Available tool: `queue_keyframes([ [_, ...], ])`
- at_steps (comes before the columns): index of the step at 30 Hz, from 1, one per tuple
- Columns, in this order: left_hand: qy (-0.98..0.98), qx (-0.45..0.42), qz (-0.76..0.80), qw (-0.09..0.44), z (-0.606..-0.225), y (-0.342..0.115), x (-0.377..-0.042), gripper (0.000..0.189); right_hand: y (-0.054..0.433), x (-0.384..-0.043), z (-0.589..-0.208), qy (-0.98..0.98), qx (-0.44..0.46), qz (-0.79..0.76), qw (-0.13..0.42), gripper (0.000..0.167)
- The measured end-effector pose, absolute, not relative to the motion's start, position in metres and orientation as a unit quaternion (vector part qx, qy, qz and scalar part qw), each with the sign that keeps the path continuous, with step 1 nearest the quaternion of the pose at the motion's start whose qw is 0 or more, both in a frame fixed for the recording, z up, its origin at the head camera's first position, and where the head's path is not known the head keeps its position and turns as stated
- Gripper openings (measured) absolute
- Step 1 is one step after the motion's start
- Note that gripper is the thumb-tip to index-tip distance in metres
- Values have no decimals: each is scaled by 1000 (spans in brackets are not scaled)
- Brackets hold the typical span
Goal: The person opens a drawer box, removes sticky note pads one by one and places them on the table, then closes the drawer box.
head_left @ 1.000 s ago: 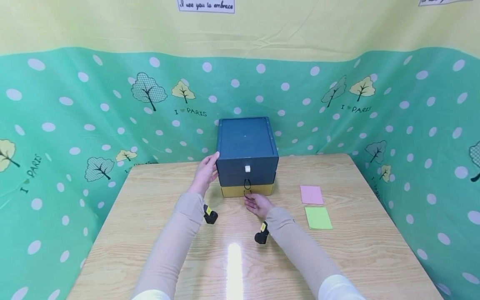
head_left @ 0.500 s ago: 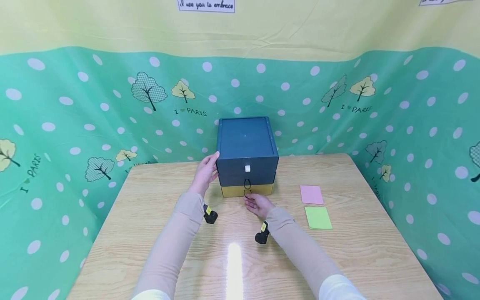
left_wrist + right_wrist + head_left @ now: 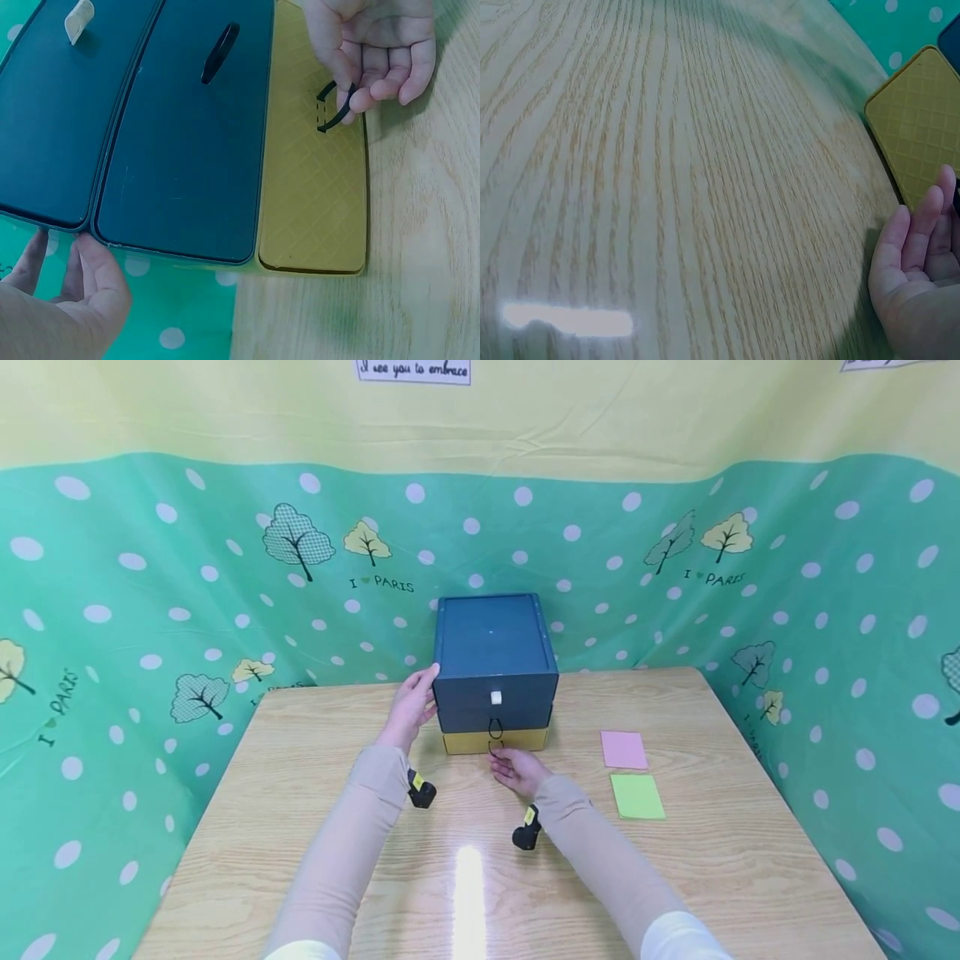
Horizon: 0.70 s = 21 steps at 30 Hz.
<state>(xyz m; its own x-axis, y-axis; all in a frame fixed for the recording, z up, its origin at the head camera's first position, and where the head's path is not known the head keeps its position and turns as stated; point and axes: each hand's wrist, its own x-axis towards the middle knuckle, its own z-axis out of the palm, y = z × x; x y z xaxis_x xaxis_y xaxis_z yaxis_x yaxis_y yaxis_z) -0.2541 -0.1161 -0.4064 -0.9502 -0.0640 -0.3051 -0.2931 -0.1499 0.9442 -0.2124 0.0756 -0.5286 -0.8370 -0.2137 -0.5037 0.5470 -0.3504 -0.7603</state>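
A stack of drawers (image 3: pixel 491 639) stands at the back of the table, dark blue above and yellow at the bottom. My left hand (image 3: pixel 411 702) rests on its left side, fingertips touching the edge by the upper drawers in the left wrist view. My right hand (image 3: pixel 519 770) pinches the black loop handle (image 3: pixel 346 109) of the yellow drawer (image 3: pixel 315 195) between thumb and fingers. That drawer's front sits about flush with the blue ones. The middle blue drawer (image 3: pixel 187 165) has its own black loop (image 3: pixel 220 54); a white tab (image 3: pixel 496 697) marks the top one.
To the right on the wooden table (image 3: pixel 315 827) lie a pink sticky-note square (image 3: pixel 623 750) and a green one (image 3: pixel 637 796). A green dotted cloth (image 3: pixel 225 577) hangs behind the stack and along both sides of the table.
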Motion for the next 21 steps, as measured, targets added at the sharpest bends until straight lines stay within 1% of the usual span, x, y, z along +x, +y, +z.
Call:
queue_keyframes([
  [8, 650, -132, 744, 79, -405, -117, -255, 57, 77, -211, -528, 517, 155, -808, 236, 23],
  [15, 649, -135, 745, 80, -406, -117, -256, 56, 78, -208, -532, 518, 148, -807, 243, 21],
  [21, 651, -137, 742, 84, -405, -118, -254, 57, 80, -206, -535, 539, 135, -790, 258, 28],
])
